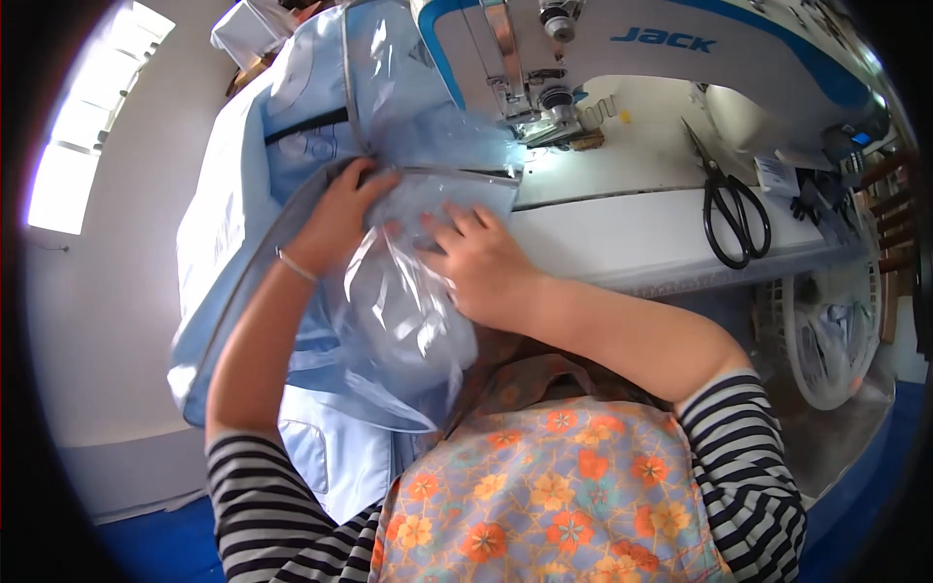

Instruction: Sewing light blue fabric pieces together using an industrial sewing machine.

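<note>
Light blue fabric [243, 185] with grey trim and clear plastic sheeting [408, 301] spreads over the left of the sewing table and hangs toward my lap. My left hand [335, 219] is closed on the fabric at its grey-trimmed edge, fingers curled over. On the plastic-covered piece lies my right hand [486, 267], its fingers stretched out and slightly apart, pressing flat. The trimmed edge of this piece reaches toward the lit needle area of a white and blue sewing machine [554, 107]. The plastic bunches into shiny folds below my hands.
Black-handled scissors [729, 209] lie on the white table [632, 228] to the right. Small packets and dark clips [812, 194] sit by the machine's right end. A white plastic basket [826, 330] stands lower right. A bright window [92, 117] is at the left.
</note>
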A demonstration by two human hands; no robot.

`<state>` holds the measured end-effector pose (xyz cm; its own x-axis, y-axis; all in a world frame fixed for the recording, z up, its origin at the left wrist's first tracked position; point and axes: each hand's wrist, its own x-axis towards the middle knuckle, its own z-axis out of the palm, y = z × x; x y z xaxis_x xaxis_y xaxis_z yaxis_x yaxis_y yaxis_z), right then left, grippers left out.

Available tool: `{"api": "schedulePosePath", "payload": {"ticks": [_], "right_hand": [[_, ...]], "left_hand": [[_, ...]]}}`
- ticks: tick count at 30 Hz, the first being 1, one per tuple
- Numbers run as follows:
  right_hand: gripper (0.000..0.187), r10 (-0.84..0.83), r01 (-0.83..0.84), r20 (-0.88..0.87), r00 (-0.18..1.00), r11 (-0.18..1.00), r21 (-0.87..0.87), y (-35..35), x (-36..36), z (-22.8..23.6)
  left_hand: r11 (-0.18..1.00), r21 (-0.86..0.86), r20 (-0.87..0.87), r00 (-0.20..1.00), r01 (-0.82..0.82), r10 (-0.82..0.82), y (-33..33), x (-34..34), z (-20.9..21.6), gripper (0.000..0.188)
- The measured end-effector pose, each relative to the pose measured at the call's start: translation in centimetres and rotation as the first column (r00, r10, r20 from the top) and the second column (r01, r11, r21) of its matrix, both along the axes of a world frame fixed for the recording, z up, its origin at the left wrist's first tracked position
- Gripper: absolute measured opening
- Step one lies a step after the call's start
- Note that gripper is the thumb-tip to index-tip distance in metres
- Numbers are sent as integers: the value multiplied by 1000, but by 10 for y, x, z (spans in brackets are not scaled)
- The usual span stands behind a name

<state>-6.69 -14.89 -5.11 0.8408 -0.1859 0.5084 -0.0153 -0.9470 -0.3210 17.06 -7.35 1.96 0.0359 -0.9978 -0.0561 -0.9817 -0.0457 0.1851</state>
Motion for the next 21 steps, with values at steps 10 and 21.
{"api": "schedulePosePath", "payload": {"ticks": [10,21], "right_hand": [[36,119,-152,165,979,967,205,51,-84,-21],[25,-28,-172,172,985,8,985,55,-121,4]], "left_hand": [[942,-333,184,983,48,15,70,-42,-37,65],[945,-288,-8,986,156,-166,-27,-142,6,55]]}}
